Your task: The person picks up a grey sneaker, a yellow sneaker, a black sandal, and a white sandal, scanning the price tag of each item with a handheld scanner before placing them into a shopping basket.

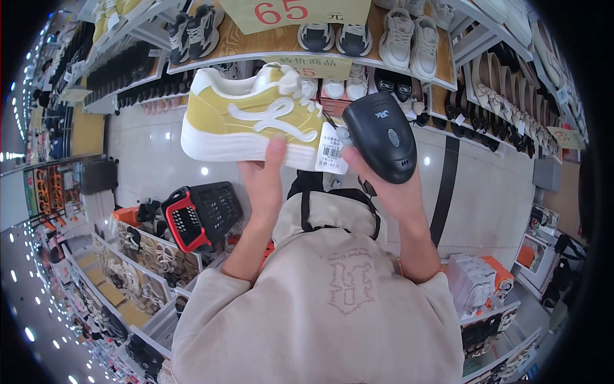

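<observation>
A yellow sneaker (211,102) with a thick white sole and white curly trim is held up before me, its toe to the right. My left hand (265,168) grips it from below, the thumb pressed on its side. A white price tag (330,152) with a barcode hangs from the laces. My right hand (390,192) is wrapped round a black barcode scanner (382,137), and the tag lies close beside the scanner's left edge. The right fingers are mostly hidden behind the scanner; the right thumb tip shows near the tag.
Ahead stands a wooden shelf (256,48) with several pairs of sneakers and a yellow price sign (300,14). A black and red shopping basket (217,208) is at the left. Low shoe racks (128,269) line the left side; pumps (495,96) fill shelves at the right.
</observation>
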`<state>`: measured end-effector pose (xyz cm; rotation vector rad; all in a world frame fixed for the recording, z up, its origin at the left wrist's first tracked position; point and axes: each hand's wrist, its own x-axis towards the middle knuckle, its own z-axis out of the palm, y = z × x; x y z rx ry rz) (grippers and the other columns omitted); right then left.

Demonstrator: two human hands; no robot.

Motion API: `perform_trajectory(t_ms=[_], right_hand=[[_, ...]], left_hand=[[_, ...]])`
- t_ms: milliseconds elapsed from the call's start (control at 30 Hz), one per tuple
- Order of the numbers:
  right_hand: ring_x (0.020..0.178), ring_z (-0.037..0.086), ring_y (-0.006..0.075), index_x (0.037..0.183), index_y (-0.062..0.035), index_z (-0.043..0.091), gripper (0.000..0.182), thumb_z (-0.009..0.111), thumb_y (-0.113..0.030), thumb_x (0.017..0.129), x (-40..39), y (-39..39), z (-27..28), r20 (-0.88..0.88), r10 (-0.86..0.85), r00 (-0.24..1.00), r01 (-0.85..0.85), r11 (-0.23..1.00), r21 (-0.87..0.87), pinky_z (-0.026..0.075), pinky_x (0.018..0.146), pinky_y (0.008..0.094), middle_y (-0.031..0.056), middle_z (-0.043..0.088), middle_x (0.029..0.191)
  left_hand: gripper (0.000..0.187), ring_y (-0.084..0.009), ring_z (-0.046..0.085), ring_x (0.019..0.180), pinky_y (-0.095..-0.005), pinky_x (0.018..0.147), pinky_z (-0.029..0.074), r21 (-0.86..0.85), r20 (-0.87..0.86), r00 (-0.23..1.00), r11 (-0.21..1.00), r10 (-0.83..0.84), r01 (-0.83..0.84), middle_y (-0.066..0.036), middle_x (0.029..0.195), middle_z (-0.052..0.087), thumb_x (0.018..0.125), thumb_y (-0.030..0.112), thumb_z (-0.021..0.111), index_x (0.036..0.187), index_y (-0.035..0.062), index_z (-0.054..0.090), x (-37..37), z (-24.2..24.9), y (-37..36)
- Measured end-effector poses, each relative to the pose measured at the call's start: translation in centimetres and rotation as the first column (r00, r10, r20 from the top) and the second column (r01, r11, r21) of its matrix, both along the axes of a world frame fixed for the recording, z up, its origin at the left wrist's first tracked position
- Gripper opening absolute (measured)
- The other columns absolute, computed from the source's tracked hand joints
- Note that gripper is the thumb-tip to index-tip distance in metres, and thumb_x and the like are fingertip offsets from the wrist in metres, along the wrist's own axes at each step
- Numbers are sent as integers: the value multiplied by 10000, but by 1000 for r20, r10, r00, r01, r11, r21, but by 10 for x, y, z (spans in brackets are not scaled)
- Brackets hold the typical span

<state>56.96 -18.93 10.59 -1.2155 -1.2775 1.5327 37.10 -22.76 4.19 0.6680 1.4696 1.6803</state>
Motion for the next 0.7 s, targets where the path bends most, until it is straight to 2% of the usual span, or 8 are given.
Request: perform_trajectory(t_ms=[133,200,233,333,433,500,600,700], right_hand=[[802,601,56,1049,6,696,264,809,-139,859,-6,2,1,-17,34,999,-34,999,-3,508,747,265,21,728,901],[804,601,57,1052,6,696,263,806,-138,861,-8,2,-2,-13,48,999,-47,999,14,509,754,266,22,728,902],[806,601,58,1055,5,695,262,803,-137,863,-8,2,-3,-9,60,998,-60,998,31,509,761,267,22,729,903],[810,602,58,1057,1,698,255,797,-139,868,-6,3,-2,-31,69,997,-70,997,-29,509,762,270,25,730,904],[811,603,60,1064,-1,698,257,796,-138,870,-5,3,-6,6,49,999,-48,999,-14,508,762,269,25,731,910],[814,605,61,1068,-1,697,262,798,-137,869,-3,3,-6,-20,24,1000,-25,999,-29,508,761,269,28,733,918],[820,611,63,1074,-1,696,271,802,-136,865,1,5,-5,-34,13,999,-15,998,-58,508,760,268,33,736,929],[826,618,65,1074,-1,695,273,804,-133,861,4,6,-7,-21,41,999,-42,998,-45,509,762,269,38,738,939]], left_hand=[[640,-178,567,1182,-344,1030,452,15,-90,991,994,-103,105,-143,1316,563,911,153,757,1411,-30,400,11,22,2],[573,-175,604,1120,-322,996,475,37,56,981,982,-188,186,-134,1263,601,913,111,747,1376,-39,445,12,24,5],[573,-175,604,1120,-322,996,475,37,56,981,982,-188,186,-134,1263,601,913,111,747,1376,-39,445,12,23,5],[622,-192,592,1155,-340,1022,463,62,94,968,972,-232,227,-145,1290,582,891,128,769,1383,-38,426,10,18,5],[775,-232,546,1246,-389,1071,435,131,82,953,951,-292,281,-169,1379,505,849,118,801,1441,-20,320,6,10,3],[926,-274,474,1334,-441,1112,396,159,66,940,933,-336,323,-184,1460,404,811,91,821,1486,12,191,6,9,2],[980,-293,439,1367,-470,1128,379,38,-33,938,938,-344,345,-190,1488,356,801,51,814,1501,35,127,4,14,8],[944,-295,454,1354,-465,1120,393,70,0,942,939,-336,336,-188,1471,377,807,40,802,1495,34,157,5,15,10]])
